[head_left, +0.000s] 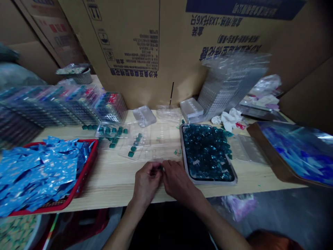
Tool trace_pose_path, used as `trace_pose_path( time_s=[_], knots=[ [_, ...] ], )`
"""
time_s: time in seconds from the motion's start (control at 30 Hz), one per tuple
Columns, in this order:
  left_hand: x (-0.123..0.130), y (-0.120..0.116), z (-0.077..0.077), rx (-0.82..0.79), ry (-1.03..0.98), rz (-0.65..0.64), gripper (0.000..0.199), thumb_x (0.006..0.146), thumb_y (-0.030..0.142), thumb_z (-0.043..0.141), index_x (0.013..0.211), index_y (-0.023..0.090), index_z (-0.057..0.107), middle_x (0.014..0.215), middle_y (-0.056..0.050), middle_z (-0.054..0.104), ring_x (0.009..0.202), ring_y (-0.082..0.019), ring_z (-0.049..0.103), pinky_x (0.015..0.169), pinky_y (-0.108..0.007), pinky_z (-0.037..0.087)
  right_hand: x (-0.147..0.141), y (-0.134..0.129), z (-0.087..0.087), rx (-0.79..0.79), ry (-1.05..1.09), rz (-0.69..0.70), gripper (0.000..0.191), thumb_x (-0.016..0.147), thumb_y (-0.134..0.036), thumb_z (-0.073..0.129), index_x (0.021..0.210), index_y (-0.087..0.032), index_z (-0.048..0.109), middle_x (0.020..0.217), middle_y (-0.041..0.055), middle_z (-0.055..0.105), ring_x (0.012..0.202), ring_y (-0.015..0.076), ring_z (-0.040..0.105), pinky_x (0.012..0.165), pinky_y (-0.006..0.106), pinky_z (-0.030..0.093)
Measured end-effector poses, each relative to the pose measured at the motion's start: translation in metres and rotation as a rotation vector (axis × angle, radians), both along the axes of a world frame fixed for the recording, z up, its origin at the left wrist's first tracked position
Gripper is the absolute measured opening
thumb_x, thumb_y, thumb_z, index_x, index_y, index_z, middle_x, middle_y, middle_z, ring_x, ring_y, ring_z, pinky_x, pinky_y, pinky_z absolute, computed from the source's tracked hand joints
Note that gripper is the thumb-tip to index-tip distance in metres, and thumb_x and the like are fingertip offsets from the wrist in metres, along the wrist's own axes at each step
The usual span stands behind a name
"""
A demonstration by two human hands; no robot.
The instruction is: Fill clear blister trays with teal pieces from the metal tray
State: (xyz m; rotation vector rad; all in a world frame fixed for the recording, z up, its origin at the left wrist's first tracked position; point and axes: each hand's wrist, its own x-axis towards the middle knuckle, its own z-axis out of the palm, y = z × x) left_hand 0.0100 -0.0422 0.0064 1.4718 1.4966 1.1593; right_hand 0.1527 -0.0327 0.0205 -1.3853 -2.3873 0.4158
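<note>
Watching remotely, I saw my left hand [146, 180] pinching a small dark piece [160, 168] at six o'clock, couldn't tell what my right hand [179, 178] gripped beside it, and judged the piece light, firm, slippery, best held by opposite edges.

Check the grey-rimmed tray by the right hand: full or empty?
Tray well filled: dark teal pieces cover nearly all its floor; exact depth unclear.

a big carton [177, 41], stacked trays [221, 93] and teal pieces [206, 149] suggest a packing workshop.
</note>
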Motion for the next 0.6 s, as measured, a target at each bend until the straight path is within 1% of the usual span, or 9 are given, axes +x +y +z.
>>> trace_pose_path(
  time_s=[0.07,0.13,0.2,0.27,0.33,0.43,0.5,0.6],
  knots=[
    [-0.001,-0.001,-0.002,0.041,0.044,-0.002,0.018,0.077,0.018,0.06,0.09,0.02,0.072,0.083,-0.002,0.073,0.072,-0.015,0.068,0.066,-0.024,0.054,-0.003,-0.001,-0.002,-0.018,-0.013,-0.01,0.019,0.086,-0.007,0.047,0.1,-0.014,0.057,0.093,0.0098,0.064,0.087,0.024,0.058,0.078,0.035,0.035],
    [-0.003,-0.002,-0.003,0.072,0.079,-0.02,0.019,0.078,0.016,0.058,0.089,0.021,0.072,0.084,-0.002,0.073,0.073,-0.015,0.068,0.067,-0.024,0.054,-0.001,0.003,-0.006,-0.089,0.022,-0.004,0.016,0.088,-0.008,0.045,0.097,-0.015,0.057,0.089,0.0083,0.065,0.082,0.0217,0.059,0.073,0.032,0.035],
    [-0.005,-0.003,-0.003,0.073,0.079,-0.043,0.021,0.079,0.015,0.056,0.09,0.021,0.073,0.086,-0.002,0.073,0.077,-0.015,0.069,0.068,-0.023,0.054,0.003,0.01,-0.01,-0.172,0.087,0.033,0.014,0.09,-0.009,0.045,0.09,-0.016,0.057,0.082,0.0054,0.064,0.075,0.0185,0.058,0.068,0.029,0.033],
    [-0.006,-0.004,-0.002,0.049,0.048,-0.039,0.021,0.079,0.015,0.057,0.091,0.021,0.073,0.086,-0.002,0.073,0.077,-0.015,0.069,0.067,-0.022,0.053,0.006,0.015,-0.012,-0.21,0.165,0.079,0.012,0.089,-0.01,0.048,0.086,-0.017,0.056,0.077,0.0027,0.063,0.072,0.0162,0.057,0.065,0.027,0.032],
    [-0.007,-0.003,0.0,0.027,0.01,-0.02,0.019,0.079,0.017,0.059,0.09,0.021,0.073,0.082,-0.001,0.072,0.073,-0.014,0.068,0.066,-0.022,0.052,0.008,0.017,-0.012,-0.201,0.224,0.089,0.007,0.087,-0.012,0.052,0.086,-0.017,0.056,0.078,0.0018,0.063,0.072,0.0153,0.056,0.065,0.026,0.032],
    [-0.008,0.0,0.003,0.039,-0.019,-0.01,0.016,0.078,0.02,0.06,0.087,0.021,0.074,0.08,-0.001,0.071,0.073,-0.014,0.067,0.068,-0.023,0.052,0.005,0.015,-0.01,-0.212,0.249,0.035,0.007,0.087,-0.012,0.052,0.087,-0.017,0.056,0.077,0.0011,0.063,0.069,0.0145,0.056,0.064,0.025,0.032],
    [-0.007,0.002,0.004,0.054,-0.016,-0.01,0.017,0.078,0.02,0.06,0.086,0.021,0.074,0.082,-0.001,0.071,0.075,-0.014,0.066,0.069,-0.023,0.052,0.001,0.013,-0.009,-0.231,0.233,0.007,0.01,0.087,-0.011,0.05,0.089,-0.018,0.058,0.076,0.0008,0.064,0.069,0.0146,0.057,0.065,0.025,0.033],
    [-0.006,0.003,0.005,0.054,-0.01,-0.011,0.018,0.077,0.019,0.059,0.085,0.021,0.075,0.084,-0.001,0.071,0.077,-0.015,0.066,0.071,-0.024,0.052,-0.005,0.01,-0.008,-0.194,0.144,-0.012,0.015,0.087,-0.01,0.049,0.095,-0.017,0.06,0.084,0.0035,0.067,0.077,0.0173,0.061,0.069,0.027,0.036]
  ],
)
